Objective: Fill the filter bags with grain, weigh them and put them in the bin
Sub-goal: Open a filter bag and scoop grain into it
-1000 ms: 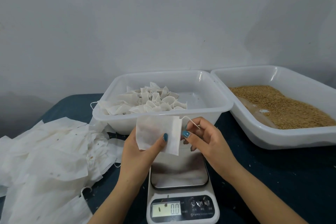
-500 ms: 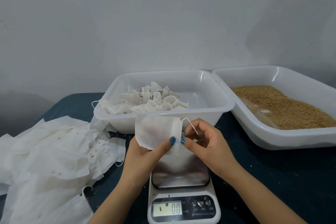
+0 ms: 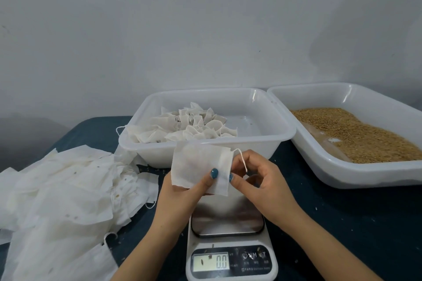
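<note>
Left hand [image 3: 182,196] pinches the flat filter bag [image 3: 194,166] over the scale [image 3: 228,226]. Right hand [image 3: 262,187] fingers [image 3: 235,177] grip its right edge, just before the bin [image 3: 251,143] rim. Bare desk [image 3: 342,223] lies to the right.

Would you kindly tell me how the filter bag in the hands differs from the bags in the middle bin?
The held filter bag is flat and looks empty; the bags in the bin are puffed and gathered shut. The held one hangs above the scale; the binned ones lie heaped. All are white.
</note>
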The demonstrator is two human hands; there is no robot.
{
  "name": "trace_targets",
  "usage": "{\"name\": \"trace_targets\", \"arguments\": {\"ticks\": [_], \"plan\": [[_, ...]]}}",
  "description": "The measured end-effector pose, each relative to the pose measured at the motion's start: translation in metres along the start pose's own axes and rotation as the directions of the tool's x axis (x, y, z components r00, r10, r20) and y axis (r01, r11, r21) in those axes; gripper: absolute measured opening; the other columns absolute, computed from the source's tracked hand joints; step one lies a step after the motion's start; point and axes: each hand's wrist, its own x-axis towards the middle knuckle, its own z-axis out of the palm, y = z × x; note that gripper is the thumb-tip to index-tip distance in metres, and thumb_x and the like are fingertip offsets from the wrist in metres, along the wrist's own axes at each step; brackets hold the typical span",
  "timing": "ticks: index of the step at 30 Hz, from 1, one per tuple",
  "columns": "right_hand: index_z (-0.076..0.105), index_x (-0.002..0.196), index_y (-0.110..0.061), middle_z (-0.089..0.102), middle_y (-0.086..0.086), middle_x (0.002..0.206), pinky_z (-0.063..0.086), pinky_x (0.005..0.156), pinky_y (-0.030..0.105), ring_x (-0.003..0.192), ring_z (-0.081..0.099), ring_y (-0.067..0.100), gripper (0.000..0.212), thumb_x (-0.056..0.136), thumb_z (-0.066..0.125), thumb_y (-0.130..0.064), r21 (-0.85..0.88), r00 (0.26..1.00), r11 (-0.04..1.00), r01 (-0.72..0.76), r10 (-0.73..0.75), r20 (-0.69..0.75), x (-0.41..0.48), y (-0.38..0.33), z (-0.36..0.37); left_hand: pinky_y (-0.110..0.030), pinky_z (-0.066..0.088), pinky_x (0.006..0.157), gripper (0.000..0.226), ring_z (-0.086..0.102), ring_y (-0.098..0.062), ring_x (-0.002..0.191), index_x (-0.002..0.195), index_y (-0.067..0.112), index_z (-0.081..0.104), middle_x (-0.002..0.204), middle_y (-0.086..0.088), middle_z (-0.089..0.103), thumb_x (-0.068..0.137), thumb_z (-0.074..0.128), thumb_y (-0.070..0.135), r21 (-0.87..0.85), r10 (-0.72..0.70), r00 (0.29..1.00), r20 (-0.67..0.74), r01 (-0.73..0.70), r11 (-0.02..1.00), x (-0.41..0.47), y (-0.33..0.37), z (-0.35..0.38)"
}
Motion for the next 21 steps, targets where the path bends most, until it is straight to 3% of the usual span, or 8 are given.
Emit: {"name": "trace_targets", "arguments": {"ticks": [6,9,12,15,18,21], "plan": [[0.073,0.106,-0.021,0.068,-0.011,0.098,0.049,0.068,0.021,0.085,0.062,0.011,0.025,0.091,0.064,-0.003,-0.019,1.0,1.0,-0.022,0.021,-0.014,0.0014,0.0051,-0.0001,-0.023,0.059,0.066,0.027,0.074,-0.019,0.088,0.1,0.018,0.075,0.096,-0.003,0.077,0.079,0.071,0.035,0.002,-0.007,1.0,-0.025,0.007,1.0,0.0031,0.0015,-0.0008],[0.073,0.099,-0.02,0.061,-0.008,0.098,0.049,0.068,0.023,0.086,0.058,0.012,0.02,0.088,0.057,-0.018,0.081,0.999,0.996,-0.036,0.036,-0.002,0.0007,0.0041,0.0005,-0.025,0.06,0.067,0.028,0.075,-0.02,0.086,0.1,0.019,0.075,0.095,-0.003,0.078,0.077,0.073,0.035,0.025,-0.011,1.0,-0.016,0.012,1.0,0.0025,0.0013,0.0003],[0.071,0.088,-0.03,0.054,-0.013,0.093,0.047,0.068,0.019,0.082,0.055,0.005,0.011,0.088,0.065,-0.039,0.081,0.999,0.997,0.001,0.002,-0.033,0.0002,-0.0007,0.0003,-0.027,0.06,0.07,0.034,0.075,-0.022,0.086,0.101,0.02,0.075,0.096,-0.003,0.078,0.074,0.074,0.041,0.04,-0.022,1.0,-0.001,0.022,0.999,0.0022,0.0006,0.0004],[0.068,0.08,-0.027,0.052,-0.018,0.083,0.042,0.066,0.014,0.073,0.052,0.004,0.012,0.085,0.069,-0.038,-0.04,0.992,0.998,0.041,-0.045,-0.116,0.0012,0.0,0.0001,-0.027,0.06,0.069,0.025,0.075,-0.022,0.088,0.098,0.022,0.077,0.097,-0.005,0.077,0.079,0.071,0.038,0.013,-0.024,1.0,0.009,0.023,1.0,0.0024,0.0012,-0.0003],[0.065,0.073,-0.016,0.053,-0.01,0.071,0.04,0.063,0.017,0.065,0.047,0.006,0.021,0.084,0.066,-0.034,-0.013,0.985,0.998,0.054,-0.055,-0.161,0.0025,0.0021,-0.0023,-0.025,0.059,0.064,0.019,0.072,-0.017,0.081,0.09,0.019,0.077,0.093,-0.006,0.075,0.084,0.065,0.032,-0.054,-0.004,1.0,0.002,0.004,0.999,0.0039,0.0034,-0.0005],[0.065,0.073,-0.016,0.056,-0.005,0.07,0.041,0.064,0.018,0.064,0.049,0.009,0.02,0.084,0.066,-0.033,0.056,0.986,0.997,0.048,-0.038,-0.161,0.0037,0.0021,-0.004,-0.022,0.056,0.06,0.024,0.065,-0.014,0.072,0.087,0.006,0.07,0.085,-0.007,0.071,0.084,0.065,0.03,-0.048,0.026,0.999,-0.024,-0.027,0.998,0.0062,0.0037,-0.0024]]}}
